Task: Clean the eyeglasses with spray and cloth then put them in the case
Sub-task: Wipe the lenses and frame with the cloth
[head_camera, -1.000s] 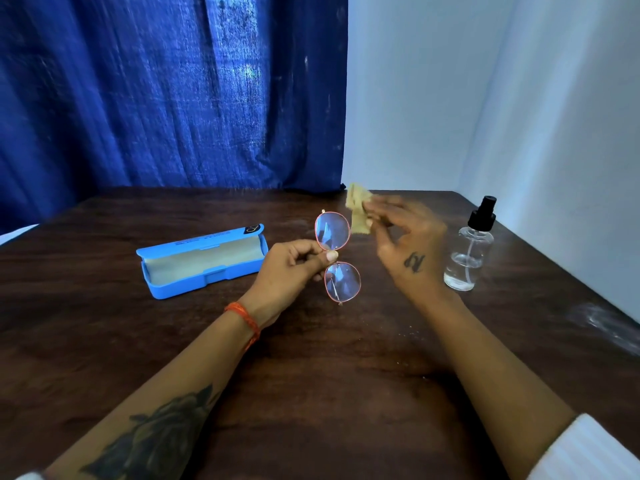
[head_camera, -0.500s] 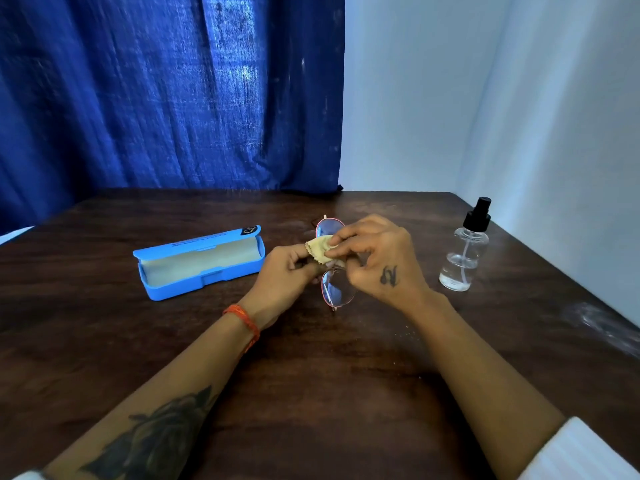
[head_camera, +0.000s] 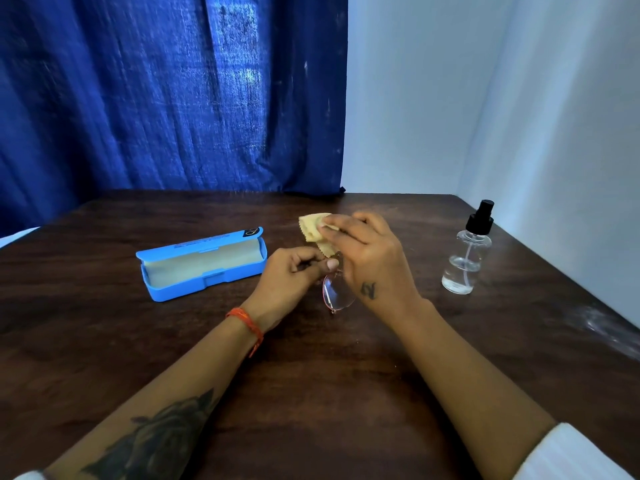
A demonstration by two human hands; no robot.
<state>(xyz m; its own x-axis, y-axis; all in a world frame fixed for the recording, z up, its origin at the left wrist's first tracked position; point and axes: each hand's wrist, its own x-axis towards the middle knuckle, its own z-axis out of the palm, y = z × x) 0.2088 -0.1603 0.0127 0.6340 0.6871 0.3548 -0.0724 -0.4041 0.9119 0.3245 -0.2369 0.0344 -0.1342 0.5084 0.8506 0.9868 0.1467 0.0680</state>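
Pinching the eyeglasses [head_camera: 337, 292] at the frame, a person's left hand [head_camera: 291, 275] holds them above a dark wooden worktop [head_camera: 311, 375], one lens showing below the fingers. The right hand [head_camera: 370, 258], at 1 o'clock of the left, presses a yellow cloth [head_camera: 317, 230] in a closed grip over the upper lens. An open blue case [head_camera: 202, 263] lies at 10 o'clock, a clear spray bottle [head_camera: 467, 254] at 2 o'clock, a blue curtain [head_camera: 173, 91] beyond.

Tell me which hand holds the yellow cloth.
The right hand, marked with a small tattoo, pinches the cloth. The left hand grips the glasses.
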